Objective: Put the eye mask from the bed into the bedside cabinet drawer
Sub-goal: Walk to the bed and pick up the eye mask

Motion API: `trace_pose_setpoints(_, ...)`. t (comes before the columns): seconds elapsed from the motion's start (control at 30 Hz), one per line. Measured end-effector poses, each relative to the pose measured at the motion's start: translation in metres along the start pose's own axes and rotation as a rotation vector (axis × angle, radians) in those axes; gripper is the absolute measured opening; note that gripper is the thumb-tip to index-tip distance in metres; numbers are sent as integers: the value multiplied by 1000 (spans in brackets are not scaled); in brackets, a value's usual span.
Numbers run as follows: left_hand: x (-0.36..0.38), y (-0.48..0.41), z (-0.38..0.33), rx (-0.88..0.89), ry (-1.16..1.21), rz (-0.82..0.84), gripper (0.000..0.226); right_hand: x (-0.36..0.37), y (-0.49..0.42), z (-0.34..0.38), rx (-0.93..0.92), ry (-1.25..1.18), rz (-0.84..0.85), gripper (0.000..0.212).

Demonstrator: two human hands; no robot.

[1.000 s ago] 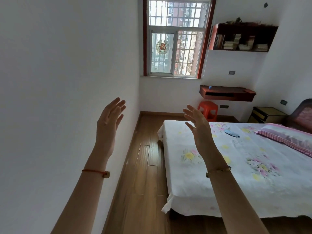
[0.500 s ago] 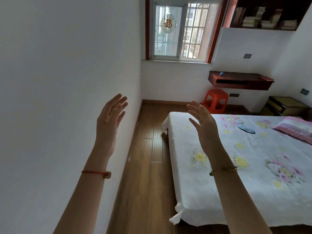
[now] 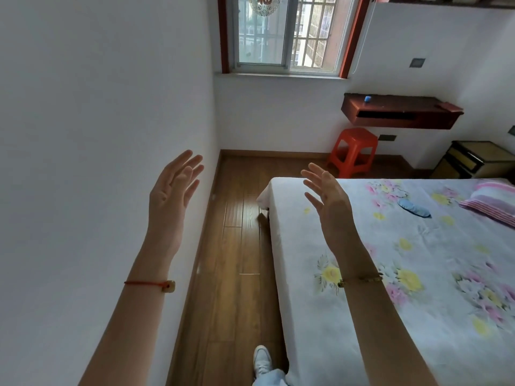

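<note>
White walls frame a narrow wood-plank floor [image 3: 237,246] beside the floral-sheeted bed [image 3: 418,316]. Both hands, left hand [image 3: 170,201] and right hand [image 3: 328,201], are raised with fingers spread, holding nothing. The blue fabric eye mask [image 3: 414,208] lies on the bed near the striped pink pillow [image 3: 493,201] (well apart from the 2 hands); the dark bedside cabinet with yellow drawer fronts [image 3: 479,160] stands beyond.

The eye mask [image 3: 414,208], blue and oval, lies flat on my bed [image 3: 418,274], on the floral sheet near the striped pillow. The bedside cabinet [image 3: 473,160] stands beyond the bed's far corner, its drawer shut.
</note>
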State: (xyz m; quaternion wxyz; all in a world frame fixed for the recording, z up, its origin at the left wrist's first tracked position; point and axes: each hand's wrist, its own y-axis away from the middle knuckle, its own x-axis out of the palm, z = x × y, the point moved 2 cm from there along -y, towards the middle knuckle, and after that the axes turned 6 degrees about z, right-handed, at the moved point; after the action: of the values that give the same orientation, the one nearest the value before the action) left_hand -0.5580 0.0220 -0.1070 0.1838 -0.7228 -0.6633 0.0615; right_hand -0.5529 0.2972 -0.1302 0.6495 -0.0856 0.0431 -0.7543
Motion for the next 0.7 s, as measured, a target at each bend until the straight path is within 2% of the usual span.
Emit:
trace_pose_setpoints(0.27,18,-142,57,-9,-9,-46,43,-8,-168,-21,11,36,68,57)
trace_pose_setpoints(0.47,7,-231,100,-47,-18,-100,38,6,-275,-54,60,21,112,55)
trace_pose_setpoints(0.7,-11,-358,166,-78,0,-120,35,25,-409,-100,84,12,110,44)
